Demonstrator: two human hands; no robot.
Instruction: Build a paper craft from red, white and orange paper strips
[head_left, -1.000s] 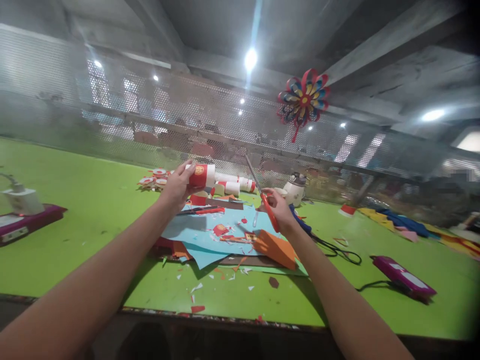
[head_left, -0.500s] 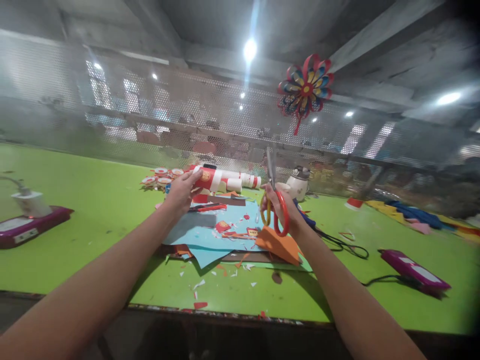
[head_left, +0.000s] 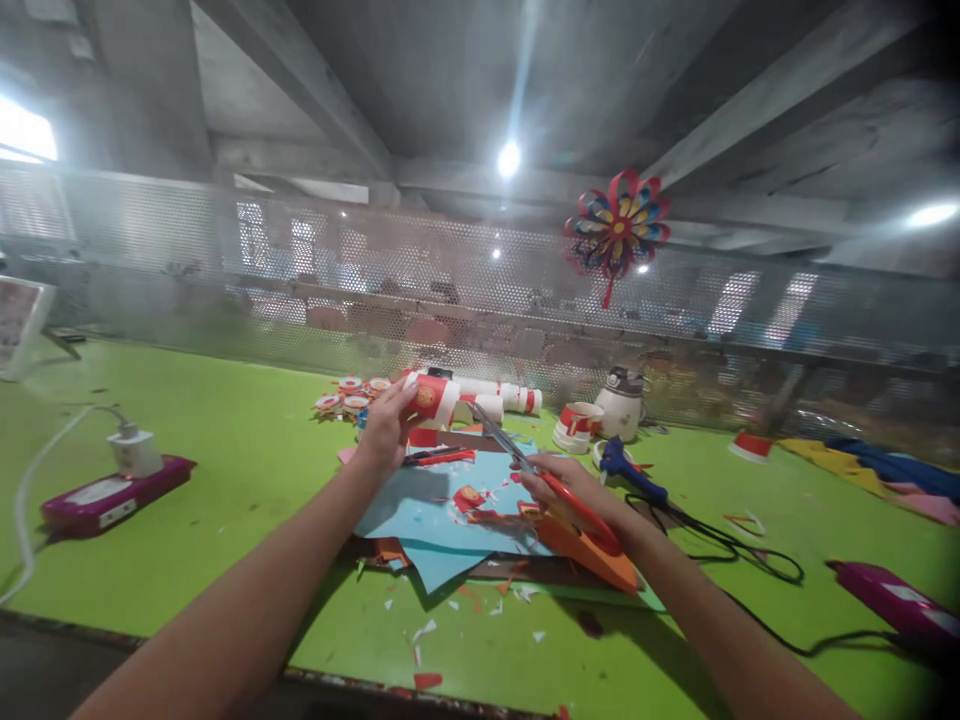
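My left hand point(head_left: 390, 422) grips a red and white paper cup point(head_left: 433, 396) lying on its side, raised over the back of the blue paper point(head_left: 442, 510). In my right hand point(head_left: 566, 485) are scissors point(head_left: 501, 437) with a red handle, their blades pointing up and left toward the cup's right end. Whether the blades touch the cup cannot be made out. Red paper scraps point(head_left: 469, 498) and an orange sheet point(head_left: 592, 555) lie on the blue paper below, along with a red and black tool point(head_left: 442, 456).
White and red cups point(head_left: 574, 428) and a pale jug point(head_left: 621, 403) stand behind my right hand. A blue glue gun point(head_left: 634, 472) with a black cord lies right of it. Purple power strips point(head_left: 112, 497) sit at both sides of the green table point(head_left: 247, 440).
The scissors have swung from upright to pointing left, with the blades now close to the cup. My left hand still holds the cup. The camera view has tilted up and turned left.
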